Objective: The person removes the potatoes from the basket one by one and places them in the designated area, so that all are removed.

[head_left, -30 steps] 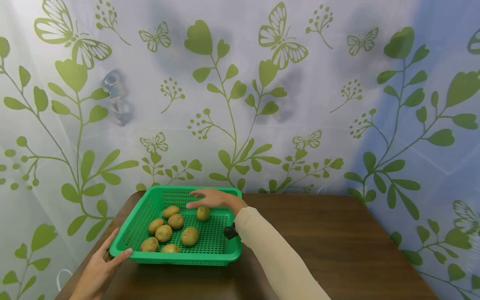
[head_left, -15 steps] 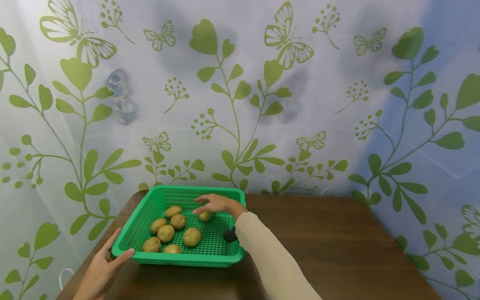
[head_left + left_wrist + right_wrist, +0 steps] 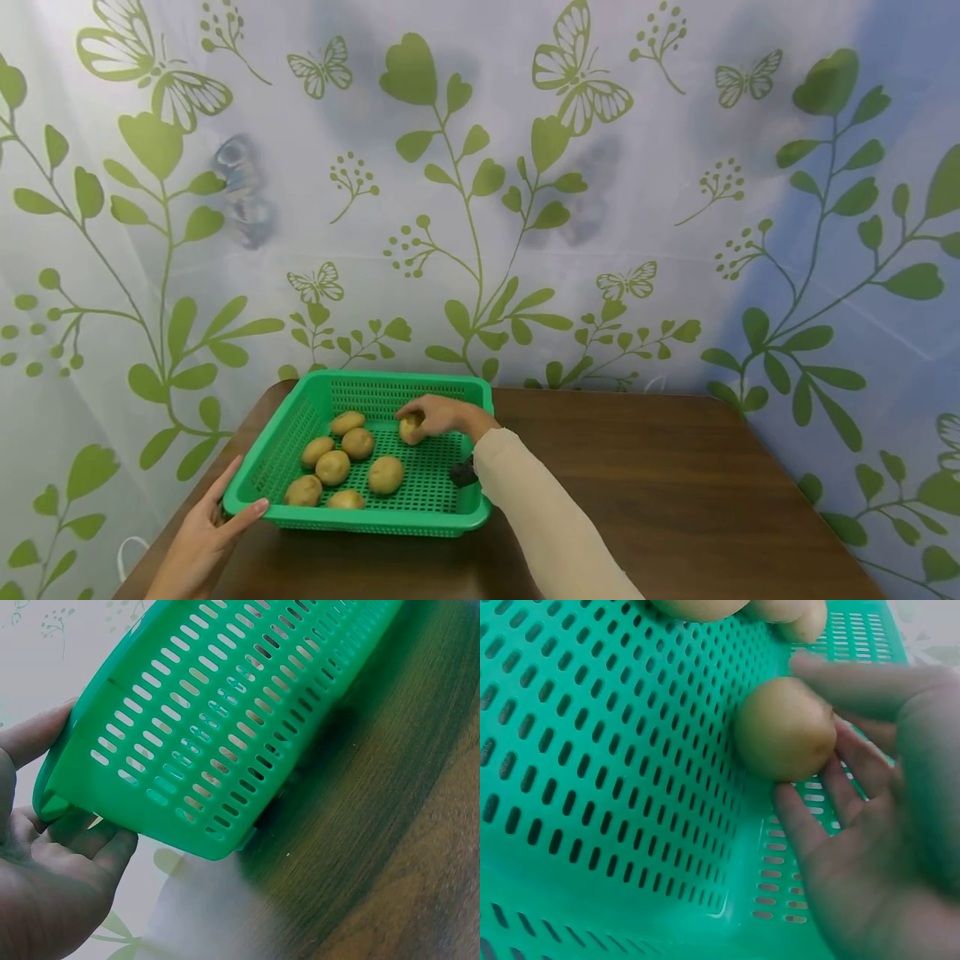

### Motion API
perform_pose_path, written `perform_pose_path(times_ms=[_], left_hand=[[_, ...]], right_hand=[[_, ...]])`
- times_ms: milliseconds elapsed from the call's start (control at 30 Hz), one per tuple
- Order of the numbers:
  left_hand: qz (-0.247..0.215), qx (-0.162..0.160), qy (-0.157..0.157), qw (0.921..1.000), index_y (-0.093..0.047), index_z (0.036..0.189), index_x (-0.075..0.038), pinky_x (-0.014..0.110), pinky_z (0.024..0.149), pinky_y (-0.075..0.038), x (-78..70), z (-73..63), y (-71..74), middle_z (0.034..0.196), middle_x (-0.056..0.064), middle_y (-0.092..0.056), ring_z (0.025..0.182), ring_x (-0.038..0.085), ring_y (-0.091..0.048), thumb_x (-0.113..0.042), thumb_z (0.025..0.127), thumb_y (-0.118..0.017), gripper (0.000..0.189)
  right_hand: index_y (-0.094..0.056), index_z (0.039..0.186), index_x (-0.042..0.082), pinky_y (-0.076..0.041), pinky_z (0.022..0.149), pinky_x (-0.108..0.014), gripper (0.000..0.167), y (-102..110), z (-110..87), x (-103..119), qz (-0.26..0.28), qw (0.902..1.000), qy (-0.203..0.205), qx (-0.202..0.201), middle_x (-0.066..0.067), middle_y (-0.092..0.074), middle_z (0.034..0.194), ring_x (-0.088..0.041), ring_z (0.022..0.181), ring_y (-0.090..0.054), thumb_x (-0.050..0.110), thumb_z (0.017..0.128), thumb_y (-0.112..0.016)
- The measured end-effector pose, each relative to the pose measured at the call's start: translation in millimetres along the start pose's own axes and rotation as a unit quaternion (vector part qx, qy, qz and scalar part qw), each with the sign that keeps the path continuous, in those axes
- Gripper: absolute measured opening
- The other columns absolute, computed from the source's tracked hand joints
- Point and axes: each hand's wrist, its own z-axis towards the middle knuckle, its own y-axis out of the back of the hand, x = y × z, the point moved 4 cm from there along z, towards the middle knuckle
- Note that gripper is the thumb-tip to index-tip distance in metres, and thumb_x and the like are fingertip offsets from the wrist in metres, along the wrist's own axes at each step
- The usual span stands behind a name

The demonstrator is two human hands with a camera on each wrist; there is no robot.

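Observation:
A green plastic basket (image 3: 375, 522) with slotted walls and floor holds several potatoes. My left hand (image 3: 197, 529) grips its near left corner, thumb over the rim and fingers underneath; the left wrist view shows those fingers (image 3: 112, 851) curled below the rim. Inside the basket, toward the back right, my right hand (image 3: 444, 417) holds one potato (image 3: 784, 731). In the right wrist view the thumb lies along its top and the other fingers reach round its side, close to the basket wall. Another potato (image 3: 386, 475) lies alone near the middle.
More potatoes, such as one brown potato (image 3: 332, 467), cluster in the left half of the basket. The basket stands on the left part of a dark wooden table (image 3: 637, 492). A curtain (image 3: 480, 208) with green leaves and butterflies hangs behind.
My right hand has lowered from above the back right potato and its fingers have closed round it. The left hand keeps its hold on the basket corner.

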Motion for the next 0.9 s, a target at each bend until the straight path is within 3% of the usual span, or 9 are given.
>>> perform_pose_path(times_ms=[233,367,500,600,667,733,767,800,900], left_hand=[[0.083,-0.006,0.005,0.9965,0.006,0.166,-0.012,0.010,0.084,-0.048,-0.3,1.4,3.9,0.165,0.034,-0.002,0.103,-0.025,-0.041,-0.019,0.106,-0.065,0.094],[0.144,-0.010,0.007,0.9894,0.005,0.166,-0.011,0.010,0.082,-0.047,-1.8,2.9,7.0,0.164,0.037,-0.007,0.100,-0.028,-0.037,-0.026,0.106,-0.065,0.094],[0.171,-0.013,0.005,0.9851,0.005,0.166,-0.011,0.010,0.081,-0.047,-1.3,3.1,10.0,0.163,0.037,-0.008,0.100,-0.028,-0.035,-0.028,0.106,-0.065,0.094],[0.181,-0.015,0.007,0.9834,0.005,0.166,-0.013,0.010,0.082,-0.047,-0.3,3.2,11.1,0.164,0.036,-0.007,0.111,-0.019,-0.043,-0.030,0.106,-0.064,0.093],[0.176,-0.015,0.011,0.9842,0.005,0.166,-0.014,0.010,0.082,-0.047,0.3,3.6,10.8,0.165,0.034,-0.005,0.127,0.000,-0.046,-0.031,0.106,-0.064,0.093],[0.170,-0.016,0.011,0.9853,0.005,0.167,-0.014,0.011,0.083,-0.047,0.4,3.9,9.9,0.165,0.033,-0.004,0.128,0.003,-0.045,-0.030,0.106,-0.064,0.093],[0.165,-0.017,0.009,0.9861,0.005,0.167,-0.014,0.010,0.083,-0.046,0.4,3.9,9.2,0.166,0.033,-0.004,0.128,0.002,-0.045,-0.030,0.106,-0.064,0.094],[0.161,-0.017,0.005,0.9869,0.004,0.167,-0.014,0.010,0.083,-0.047,0.3,3.7,8.6,0.165,0.033,-0.004,0.120,-0.009,-0.044,-0.029,0.106,-0.065,0.093],[0.145,-0.017,-0.013,0.9893,0.002,0.167,-0.011,0.010,0.083,-0.047,-0.2,2.5,6.6,0.165,0.035,-0.005,0.104,-0.025,-0.038,-0.024,0.106,-0.065,0.092]], right_hand=[[-0.060,0.145,0.019,-0.049,0.098,-0.032,0.053,-7,3.3,-2,-0.114,0.9935,0.007,0.005,0.000,-0.058,0.139,-0.018,0.123,-0.055,0.011,0.096,-0.077],[-0.061,0.140,0.022,-0.050,0.093,-0.031,0.051,-7,4.5,-5,-0.112,0.9937,-0.002,0.009,0.003,-0.059,0.133,-0.016,0.115,-0.056,0.011,0.094,-0.080],[-0.063,0.135,0.022,-0.050,0.090,-0.029,0.051,-6,7.2,-4,-0.110,0.9939,0.006,0.006,0.003,-0.061,0.126,-0.013,0.108,-0.058,0.015,0.090,-0.085],[-0.064,0.132,0.022,-0.051,0.087,-0.028,0.050,-6,8.8,-2,-0.092,0.9955,0.019,0.006,0.003,-0.062,0.122,-0.012,0.104,-0.059,0.015,0.088,-0.087],[-0.065,0.131,0.021,-0.052,0.086,-0.028,0.049,-6,9.1,-1,-0.066,0.9975,0.025,0.004,0.002,-0.062,0.122,-0.012,0.103,-0.059,0.013,0.088,-0.087],[-0.067,0.129,0.020,-0.052,0.085,-0.029,0.048,-4,8.4,0,-0.033,0.9989,0.032,0.004,0.002,-0.062,0.121,-0.012,0.102,-0.059,0.011,0.087,-0.087],[-0.067,0.129,0.020,-0.053,0.084,-0.029,0.048,-4,7.9,1,-0.019,0.9992,0.035,0.004,0.002,-0.061,0.120,-0.012,0.102,-0.058,0.011,0.087,-0.087],[-0.067,0.129,0.020,-0.053,0.084,-0.029,0.048,-3,7.1,2,-0.005,0.9993,0.036,0.006,0.003,-0.061,0.120,-0.012,0.102,-0.058,0.011,0.086,-0.087],[-0.067,0.131,0.019,-0.053,0.084,-0.031,0.050,0,5.3,4,0.040,0.9981,0.044,0.019,0.003,-0.060,0.119,-0.017,0.105,-0.058,0.009,0.087,-0.087]])
